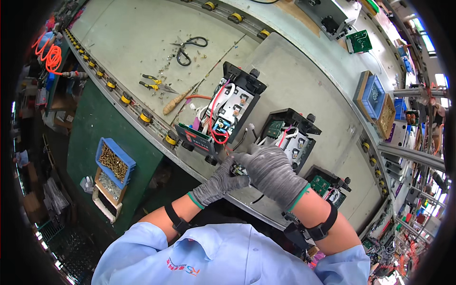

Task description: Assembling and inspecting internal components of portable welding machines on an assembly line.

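Observation:
Both my hands wear grey knit gloves and meet over the near edge of the grey bench. My left hand [216, 183] pinches a small dark connector part [239, 170] from the left. My right hand [273, 171] curls over the same part from the right. Just beyond my fingers lies an open black electronics unit [232, 107] with red and white wires and a green circuit board. A second open black unit [290, 133] lies right behind my right hand. A third one [328, 186] shows beside my right forearm.
Scissors [189, 47], yellow-handled pliers [154, 84] and a wooden-handled tool [178, 100] lie on the far left of the bench. A blue bin of screws [114, 162] hangs below the roller rail [124, 99]. More bins [375, 97] and a green board [359, 42] sit far right.

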Motion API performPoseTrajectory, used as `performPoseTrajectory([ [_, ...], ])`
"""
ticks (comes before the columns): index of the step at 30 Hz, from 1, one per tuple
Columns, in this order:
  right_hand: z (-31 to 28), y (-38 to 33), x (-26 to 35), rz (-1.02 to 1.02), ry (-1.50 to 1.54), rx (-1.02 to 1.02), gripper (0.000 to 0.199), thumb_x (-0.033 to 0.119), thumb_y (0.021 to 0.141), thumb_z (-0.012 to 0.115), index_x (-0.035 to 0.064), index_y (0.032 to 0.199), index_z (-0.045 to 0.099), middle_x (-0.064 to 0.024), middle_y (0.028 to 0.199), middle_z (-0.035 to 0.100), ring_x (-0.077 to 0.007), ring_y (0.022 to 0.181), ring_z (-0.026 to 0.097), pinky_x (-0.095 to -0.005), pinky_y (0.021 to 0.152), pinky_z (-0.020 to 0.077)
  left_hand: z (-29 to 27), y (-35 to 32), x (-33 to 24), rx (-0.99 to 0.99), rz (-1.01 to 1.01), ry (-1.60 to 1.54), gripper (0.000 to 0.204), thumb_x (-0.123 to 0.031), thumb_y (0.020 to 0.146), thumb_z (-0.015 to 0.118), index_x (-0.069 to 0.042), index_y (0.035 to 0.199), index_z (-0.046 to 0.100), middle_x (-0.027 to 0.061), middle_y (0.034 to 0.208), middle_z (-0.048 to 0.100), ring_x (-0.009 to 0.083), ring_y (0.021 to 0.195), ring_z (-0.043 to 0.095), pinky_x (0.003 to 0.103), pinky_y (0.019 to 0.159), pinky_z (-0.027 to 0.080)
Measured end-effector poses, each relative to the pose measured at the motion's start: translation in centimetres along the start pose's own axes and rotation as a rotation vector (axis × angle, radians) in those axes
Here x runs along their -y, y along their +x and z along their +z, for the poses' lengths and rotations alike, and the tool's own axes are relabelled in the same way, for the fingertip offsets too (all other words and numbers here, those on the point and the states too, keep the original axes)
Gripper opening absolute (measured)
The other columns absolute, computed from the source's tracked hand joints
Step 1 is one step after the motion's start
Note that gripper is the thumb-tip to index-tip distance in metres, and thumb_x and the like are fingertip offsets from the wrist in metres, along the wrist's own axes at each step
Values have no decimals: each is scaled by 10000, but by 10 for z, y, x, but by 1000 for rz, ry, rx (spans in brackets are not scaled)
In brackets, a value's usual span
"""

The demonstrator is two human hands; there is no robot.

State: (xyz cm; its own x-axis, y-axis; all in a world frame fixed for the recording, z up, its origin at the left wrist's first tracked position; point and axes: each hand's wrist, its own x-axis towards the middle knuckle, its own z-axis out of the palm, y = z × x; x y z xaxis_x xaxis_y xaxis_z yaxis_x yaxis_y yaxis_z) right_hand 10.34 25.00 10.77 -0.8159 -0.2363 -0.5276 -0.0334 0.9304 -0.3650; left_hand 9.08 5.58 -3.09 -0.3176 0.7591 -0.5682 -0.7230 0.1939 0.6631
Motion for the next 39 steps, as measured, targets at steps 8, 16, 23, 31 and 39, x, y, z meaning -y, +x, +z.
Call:
performPoseTrajectory([
  [8,24,26,-12,-182,-130,-160,251,198,827,743,149,1073,739,-86,1001,724,-289,986,709,-454,862,546,8,0,-9,0,85,-6,1048,-278,716,978,-80,1549,375,73,1381,584,192,1285,584,357,1117,497],
  [16,29,24,-35,-41,314,-131,186,127,910,717,109,1095,717,-130,932,724,-371,937,706,-481,852,564,9,-11,-15,41,82,-86,1040,-294,757,938,-63,1577,342,84,1403,566,192,1292,577,369,1130,476],
  [23,21,31,-32,-62,134,-3,184,169,895,720,140,1072,759,-110,892,754,-347,873,738,-464,842,577,10,-16,-18,21,36,-60,1051,-296,762,931,-63,1580,314,92,1409,552,195,1301,569,375,1137,471],
  [31,28,25,-36,-76,331,-112,204,164,886,735,153,1089,758,-101,949,759,-304,966,740,-445,847,577,12,-20,-23,33,97,-86,979,-224,770,856,-56,1573,322,77,1389,551,189,1293,572,365,1134,470],
  [39,31,31,-32,-93,269,-70,158,173,891,714,138,1041,747,-125,865,751,-324,869,757,-471,794,583,8,-20,-14,39,96,-91,975,-200,752,858,-54,1563,337,86,1412,535,191,1312,553,363,1141,453],
])
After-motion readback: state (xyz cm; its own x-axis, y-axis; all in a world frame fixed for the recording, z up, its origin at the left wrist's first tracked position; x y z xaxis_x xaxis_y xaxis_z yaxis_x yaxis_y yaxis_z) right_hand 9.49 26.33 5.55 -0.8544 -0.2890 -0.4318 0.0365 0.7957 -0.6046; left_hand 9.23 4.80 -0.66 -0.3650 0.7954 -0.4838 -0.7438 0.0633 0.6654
